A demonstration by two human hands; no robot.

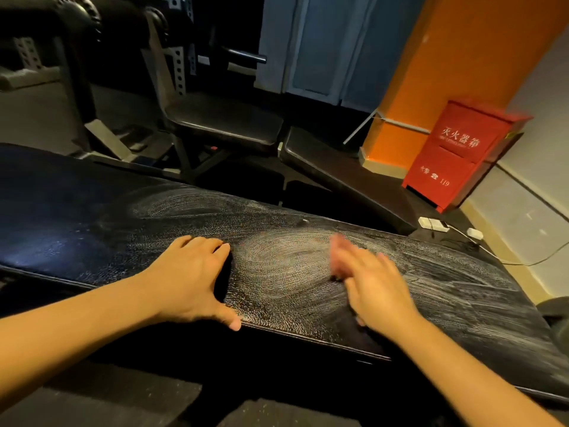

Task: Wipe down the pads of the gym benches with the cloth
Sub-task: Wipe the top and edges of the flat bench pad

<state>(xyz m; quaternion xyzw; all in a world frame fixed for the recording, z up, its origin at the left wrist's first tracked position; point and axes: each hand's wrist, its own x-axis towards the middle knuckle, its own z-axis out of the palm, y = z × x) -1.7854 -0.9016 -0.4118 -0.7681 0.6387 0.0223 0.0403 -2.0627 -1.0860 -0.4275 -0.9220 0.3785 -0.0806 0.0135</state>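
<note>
Two bare hands lie on a long black bench pad (92, 217) that runs from the left edge of the frame to the lower right. Its cover is a pebbled, leather-like vinyl, dull and dry at the left. The middle and right are filmed with whitish streaks, which curl into an oval swirl between the hands and comb out into straight lines at the right end.

The left hand (191, 278) rests flat on the pad at lower centre. Its fingers are bent at the knuckles with the tips down on the vinyl, and its thumb is spread over the rounded near edge. It holds nothing.

The right hand (375, 291) is just right of the swirl and smeared by motion blur, with its fingers roughly straight and low over the pad. A small dark scrap (337, 277) peeps out under the fingers. I cannot tell whether this is the cloth, nor whether the hand grips it.

Beyond the pad, in the upper centre, stands a squarish black seat pad (228, 121) with rounded corners. Beside it a flat rectangular pad (345, 177) slopes down to the right. Grey steel uprights (179, 69) punched with holes rise in the upper left, and blue panels (323, 47) stand behind them.

At the upper right a boxy red metal cabinet (455, 155) with white lettering stands against an orange column (431, 72). On the dark speckled floor beside it lie a white power strip (434, 224) and a thin pale cable (523, 261).
</note>
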